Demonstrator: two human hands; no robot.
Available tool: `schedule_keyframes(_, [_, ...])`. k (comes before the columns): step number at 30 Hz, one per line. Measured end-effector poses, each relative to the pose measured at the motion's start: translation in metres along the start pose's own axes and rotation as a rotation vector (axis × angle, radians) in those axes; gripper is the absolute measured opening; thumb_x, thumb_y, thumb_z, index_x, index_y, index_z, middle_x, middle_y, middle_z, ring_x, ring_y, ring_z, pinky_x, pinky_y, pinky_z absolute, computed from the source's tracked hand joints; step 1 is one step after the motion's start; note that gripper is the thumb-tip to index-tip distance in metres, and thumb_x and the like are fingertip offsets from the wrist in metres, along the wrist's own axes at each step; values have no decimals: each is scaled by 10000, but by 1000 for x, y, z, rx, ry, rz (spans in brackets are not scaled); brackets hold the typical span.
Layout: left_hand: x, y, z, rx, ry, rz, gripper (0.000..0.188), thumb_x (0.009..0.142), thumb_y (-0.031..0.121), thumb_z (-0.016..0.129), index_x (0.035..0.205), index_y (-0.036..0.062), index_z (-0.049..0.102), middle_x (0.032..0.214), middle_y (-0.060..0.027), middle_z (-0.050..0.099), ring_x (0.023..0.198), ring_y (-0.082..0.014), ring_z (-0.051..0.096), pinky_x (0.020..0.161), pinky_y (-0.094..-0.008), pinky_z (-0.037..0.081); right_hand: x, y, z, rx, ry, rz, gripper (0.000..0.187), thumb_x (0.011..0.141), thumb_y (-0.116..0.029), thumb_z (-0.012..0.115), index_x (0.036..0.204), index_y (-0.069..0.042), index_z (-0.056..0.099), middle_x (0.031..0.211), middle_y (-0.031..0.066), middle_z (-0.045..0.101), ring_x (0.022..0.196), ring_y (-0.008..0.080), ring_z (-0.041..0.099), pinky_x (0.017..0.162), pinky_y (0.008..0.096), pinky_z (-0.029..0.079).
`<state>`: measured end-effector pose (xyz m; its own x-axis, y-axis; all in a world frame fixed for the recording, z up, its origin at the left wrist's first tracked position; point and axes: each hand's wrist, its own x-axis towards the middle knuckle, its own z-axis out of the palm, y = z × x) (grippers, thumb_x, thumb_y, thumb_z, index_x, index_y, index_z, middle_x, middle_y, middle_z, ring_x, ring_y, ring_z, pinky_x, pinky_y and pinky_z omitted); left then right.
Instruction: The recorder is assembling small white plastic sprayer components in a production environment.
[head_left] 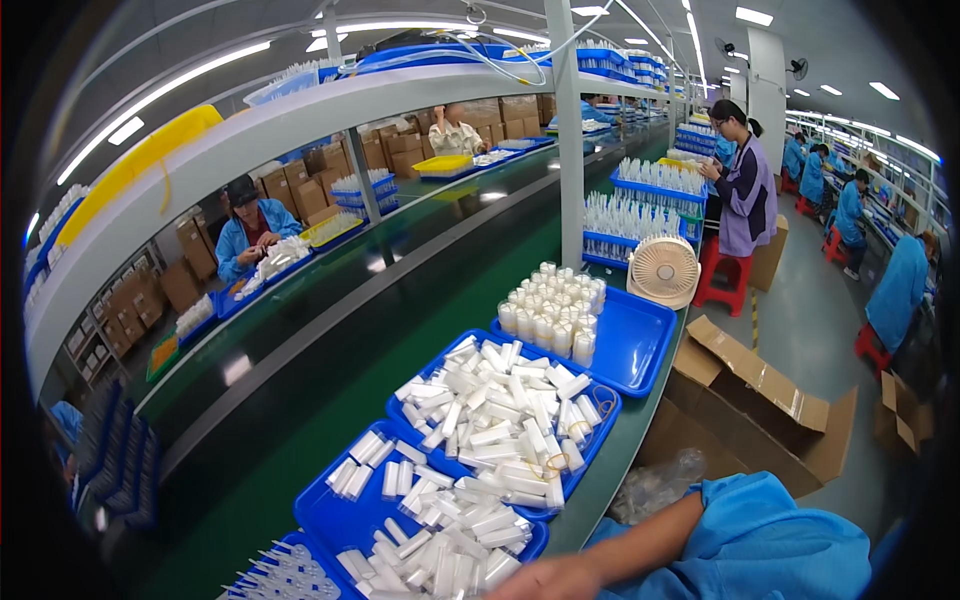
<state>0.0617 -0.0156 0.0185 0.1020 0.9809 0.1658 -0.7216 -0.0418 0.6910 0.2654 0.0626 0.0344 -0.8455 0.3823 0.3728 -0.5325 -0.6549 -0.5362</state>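
My right hand (pixel 552 580) is low in the view at the bottom edge, with its forearm coming in from the right out of a blue sleeve (pixel 760 540). It is beside a heap of small white clear-wrapped tubes (pixel 440 565) in the nearest blue tray (pixel 345 510). Its fingers are blurred and cut off by the frame, so I cannot tell whether it holds anything. My left hand is out of view. Farther on, a second blue tray (pixel 612 412) carries more loose white tubes (pixel 510 400) and a few rubber bands.
Upright white bundles (pixel 550 310) stand in a third blue tray (pixel 645 340), near a round fan (pixel 664 272). An open cardboard box (pixel 765 385) sits at the right. Pointed clear pieces (pixel 285 575) fill a tray at lower left. Co-workers sit or stand along the green conveyor (pixel 300 400).
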Motion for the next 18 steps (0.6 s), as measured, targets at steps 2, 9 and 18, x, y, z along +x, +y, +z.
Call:
schedule_keyframes(2, [-1,-9,3,501,10,148,901,801,135,648,1414,80,-10,976,-149,553,832,-241,572,885,-464,403,8,-16,-2,146,135,40,613,883,-129,491,1411,-46,192,1382,241,311,824,263,653,655,253,521])
schedule_keyframes(9, [12,-19,39,1665,3,321,975,720,193,730,1353,-98,48,1039,-191,496,927,-337,525,900,-419,384,14,-20,3,-1417,45,-242,471,779,-112,647,1234,-110,526,1135,129,596,848,256,646,692,291,515])
schedule_keyframes(18, [-35,46,-10,1702,213,39,532,699,34,620,1207,27,461,1186,-202,439,1029,-324,498,845,-389,449,-59,-121,10,-1827,1174,-10,310,705,-173,683,983,-76,588,907,95,566,859,245,570,689,329,496])
